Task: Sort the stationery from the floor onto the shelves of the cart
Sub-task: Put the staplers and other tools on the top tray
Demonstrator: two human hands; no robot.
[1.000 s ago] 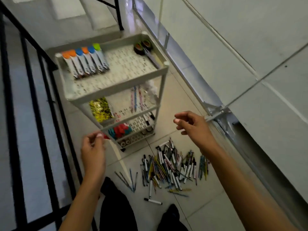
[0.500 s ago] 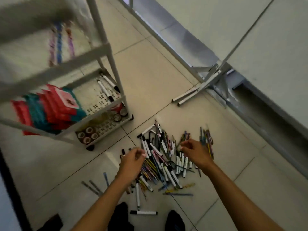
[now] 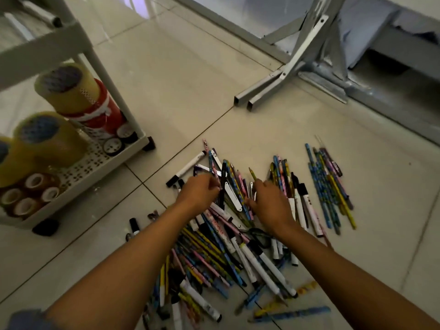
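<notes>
A heap of pens, pencils and white markers lies on the tiled floor in front of me. A smaller bunch of patterned pencils lies apart to its right. My left hand rests on the heap's far left part, fingers curled down among the pens. My right hand is on the heap's middle, fingertips touching a yellow pencil and thumb pressed into the pile. Whether either hand grips anything is hidden by the fingers. The white cart stands at the left with its bottom shelf in view.
The cart's bottom shelf holds large yellow tape rolls, a red roll and small brown rolls. A black wheel sits under the cart's corner. Grey metal frame legs lie on the floor at the back right.
I have bent down from standing height to the floor. Both hands came down from in front of the cart and now touch the heap of pens.
</notes>
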